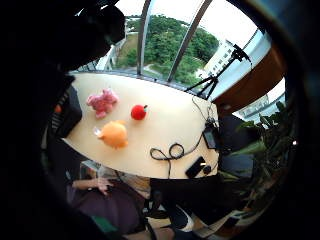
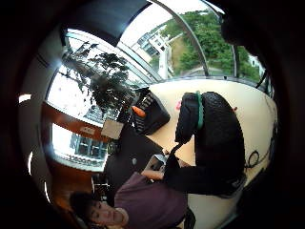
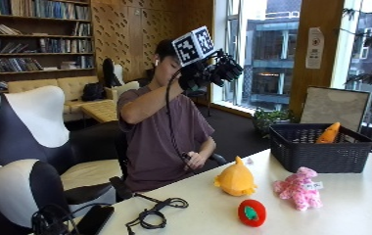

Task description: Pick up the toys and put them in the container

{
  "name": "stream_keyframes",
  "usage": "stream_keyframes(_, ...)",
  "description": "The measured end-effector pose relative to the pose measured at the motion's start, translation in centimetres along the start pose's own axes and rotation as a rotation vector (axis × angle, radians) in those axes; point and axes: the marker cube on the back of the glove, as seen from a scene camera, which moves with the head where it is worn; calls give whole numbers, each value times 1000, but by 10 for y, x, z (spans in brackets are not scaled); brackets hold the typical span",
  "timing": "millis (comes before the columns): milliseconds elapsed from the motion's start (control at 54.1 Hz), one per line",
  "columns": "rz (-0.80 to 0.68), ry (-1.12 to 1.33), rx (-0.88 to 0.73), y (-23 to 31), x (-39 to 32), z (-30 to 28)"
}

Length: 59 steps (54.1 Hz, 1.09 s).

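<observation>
From across the room, the gloved right hand [image 3: 205, 73] is raised by the person's head, well above the counter [image 3: 342, 205]; I cannot tell its fingers' state. An orange toy [image 3: 330, 132] already sits in the black basket [image 3: 316, 152]. Seen from the palm, the orange plush [image 1: 114, 134], pink plush [image 1: 102, 102] and red ball [image 1: 138, 112] lie on the counter, left to collect.

On table [image 3: 342, 205]: basket [image 3: 316, 152] at far end w/ one toy [image 3: 329, 133] inside. Before it, plush fish [image 3: 235, 180] beside plush pig [image 3: 298, 188]; tomato toy [image 3: 252, 213] nearer front. Cable coil [image 3: 153, 215] & phone [image 3: 95, 219] well apart, by person.
</observation>
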Motion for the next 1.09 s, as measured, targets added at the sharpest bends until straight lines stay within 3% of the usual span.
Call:
stream_keyframes(684,110,160,-105,-35,27,18)
stream_keyframes(888,133,188,-206,-56,41,53)
stream_keyframes(1091,174,158,-323,-77,70,127)
